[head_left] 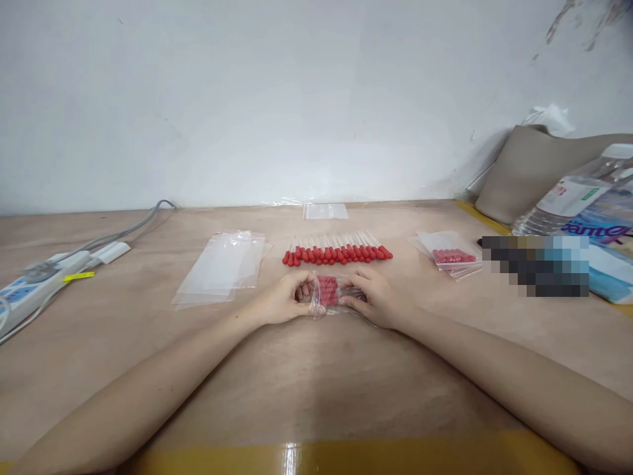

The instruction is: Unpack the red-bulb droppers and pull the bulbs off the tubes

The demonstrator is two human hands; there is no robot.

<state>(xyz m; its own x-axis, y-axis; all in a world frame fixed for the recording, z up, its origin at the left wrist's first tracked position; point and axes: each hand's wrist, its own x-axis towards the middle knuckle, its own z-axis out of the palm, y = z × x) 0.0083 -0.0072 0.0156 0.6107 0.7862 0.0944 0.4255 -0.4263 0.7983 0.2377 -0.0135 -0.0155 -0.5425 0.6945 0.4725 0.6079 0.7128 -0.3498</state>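
Between my hands is a clear plastic bag (327, 290) with several red-tipped pieces inside. My left hand (289, 297) is closed on the bag's left end, fingers curled. My right hand (378, 297) pinches its right end. Just beyond lies a row of red-tipped thin sticks (336, 253), red ends toward me and pale shafts pointing at the wall. To the left rests a fanned stack of flat clear bags (220, 267). On the right is a pile of filled bags (452, 254), with red tips showing through the top one.
A white power strip (44, 280) with a grey cable (133, 227) lies at the far left. More flat bags (326, 211) sit by the wall. At the right stand a water bottle (568, 198), a brown-grey object (514, 171) and a blue package (610, 270). Yellow tape (346, 458) runs along the near edge.
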